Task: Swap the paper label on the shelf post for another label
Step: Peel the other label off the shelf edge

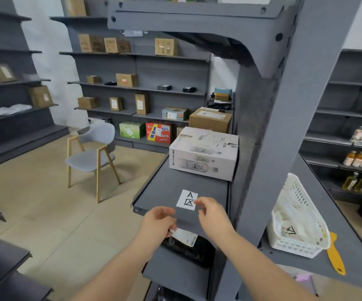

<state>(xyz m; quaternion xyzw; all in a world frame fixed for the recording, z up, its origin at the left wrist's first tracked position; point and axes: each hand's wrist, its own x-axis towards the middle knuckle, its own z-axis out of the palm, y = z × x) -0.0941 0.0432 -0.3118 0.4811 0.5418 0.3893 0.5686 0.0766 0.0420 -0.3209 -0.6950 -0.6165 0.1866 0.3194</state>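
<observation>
Both forearms reach in: the right hand [211,212] pinches the paper label [187,199] by its right edge over the grey shelf [165,192]; the left hand [157,220], fingers curled together, grips something unclear. Judged risk: creasing or dropping it

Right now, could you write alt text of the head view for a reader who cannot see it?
A person's right hand pinches the corner of a white paper label marked "A" on a grey shelf, with the left hand close beside it. A white carton sits further back, and a white plastic basket of papers stands right of the shelf post.
</observation>
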